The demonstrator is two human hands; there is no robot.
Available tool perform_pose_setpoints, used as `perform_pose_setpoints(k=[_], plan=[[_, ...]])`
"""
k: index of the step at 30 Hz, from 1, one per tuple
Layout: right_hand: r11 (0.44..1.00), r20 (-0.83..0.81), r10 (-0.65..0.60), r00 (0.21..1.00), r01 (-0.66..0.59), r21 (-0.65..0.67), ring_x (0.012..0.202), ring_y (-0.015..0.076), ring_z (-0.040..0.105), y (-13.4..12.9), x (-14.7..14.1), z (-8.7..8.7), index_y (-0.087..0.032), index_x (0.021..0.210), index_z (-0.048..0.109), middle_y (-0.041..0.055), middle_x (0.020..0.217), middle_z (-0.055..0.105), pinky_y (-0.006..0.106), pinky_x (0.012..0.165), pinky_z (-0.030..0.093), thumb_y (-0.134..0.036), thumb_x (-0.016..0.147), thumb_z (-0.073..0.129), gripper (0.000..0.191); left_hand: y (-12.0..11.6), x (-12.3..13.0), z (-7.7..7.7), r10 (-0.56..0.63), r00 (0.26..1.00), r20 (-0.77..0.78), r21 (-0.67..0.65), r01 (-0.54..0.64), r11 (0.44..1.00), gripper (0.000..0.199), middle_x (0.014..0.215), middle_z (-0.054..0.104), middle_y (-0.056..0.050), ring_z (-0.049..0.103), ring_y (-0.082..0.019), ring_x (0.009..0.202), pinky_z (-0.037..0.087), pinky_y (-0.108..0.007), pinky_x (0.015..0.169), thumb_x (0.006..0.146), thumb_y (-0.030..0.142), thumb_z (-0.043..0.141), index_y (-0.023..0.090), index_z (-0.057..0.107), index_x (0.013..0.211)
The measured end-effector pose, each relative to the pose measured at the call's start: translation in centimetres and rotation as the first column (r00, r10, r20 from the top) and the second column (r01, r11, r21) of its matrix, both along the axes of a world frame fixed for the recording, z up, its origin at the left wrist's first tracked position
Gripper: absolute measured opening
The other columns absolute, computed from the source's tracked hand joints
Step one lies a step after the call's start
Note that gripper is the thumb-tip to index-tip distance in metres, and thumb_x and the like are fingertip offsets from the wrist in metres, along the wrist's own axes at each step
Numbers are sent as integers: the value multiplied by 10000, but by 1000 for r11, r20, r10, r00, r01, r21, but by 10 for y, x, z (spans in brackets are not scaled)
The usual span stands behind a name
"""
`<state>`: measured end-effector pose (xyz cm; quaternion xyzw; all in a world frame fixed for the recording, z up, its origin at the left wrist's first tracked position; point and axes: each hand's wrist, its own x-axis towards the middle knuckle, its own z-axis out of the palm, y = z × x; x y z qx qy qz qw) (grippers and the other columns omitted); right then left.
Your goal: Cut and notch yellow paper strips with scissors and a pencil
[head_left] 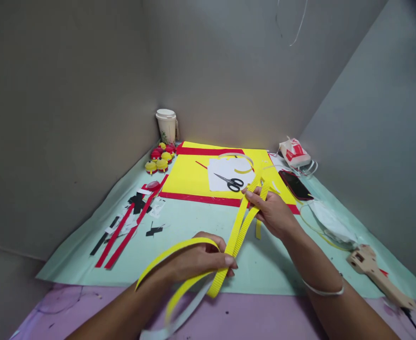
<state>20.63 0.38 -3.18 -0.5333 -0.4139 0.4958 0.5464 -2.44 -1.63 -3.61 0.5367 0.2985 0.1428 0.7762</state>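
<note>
Several long yellow corrugated paper strips (238,227) run between my two hands. My left hand (208,259), at the lower middle, is closed with thumb and fingers pinching them; loose ends curl back over and under the wrist. Higher and to the right, my right hand (269,210) grips the same strips near their other end, and a short piece hangs below it. Just beyond lie black-handled scissors (231,182) on white paper (215,170), over a yellow sheet (186,177) with red bands. A curled strip (252,163) rests near the scissors.
At left lie red strips (123,236) and black scraps (139,204). Behind them sit small red and yellow round pieces (162,164) and a lidded cup (166,126). Along the right are a crumpled paper bag (294,152), phone (295,185), white mask (330,222) and beige glue gun (377,274).
</note>
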Motion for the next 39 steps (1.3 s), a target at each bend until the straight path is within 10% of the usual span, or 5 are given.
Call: perform_pose_setpoints(k=[16, 24, 39], plan=[[1000, -16, 12, 1000, -12, -25, 513, 95, 443, 13, 23, -6, -189, 875, 663, -9, 716, 581, 229, 403, 307, -492, 719, 767, 356, 5, -16, 7, -449, 893, -42, -171, 436, 884, 297, 769, 733, -69, 665, -233, 635, 527, -376, 652, 700, 500, 771, 224, 762, 810], [989, 111, 101, 989, -88, -117, 430, 68, 366, 16, -5, -46, -178, 694, 605, -45, 572, 524, 221, 412, 281, -514, 751, 718, 359, 22, -7, -3, 53, 995, -87, 1, -53, 999, 298, 870, 729, -91, 667, -219, 749, 525, -330, 705, 800, 479, 677, 184, 712, 826], [998, 347, 39, 937, -20, -58, 483, 121, 421, 15, -15, -60, -209, 689, 590, -44, 557, 512, 243, 461, 305, -531, 792, 640, 342, 14, 5, -29, 134, 961, -241, 183, -91, 979, 288, 554, 609, -1, 560, -142, 493, 409, -240, 507, 772, 439, 680, 178, 563, 742]])
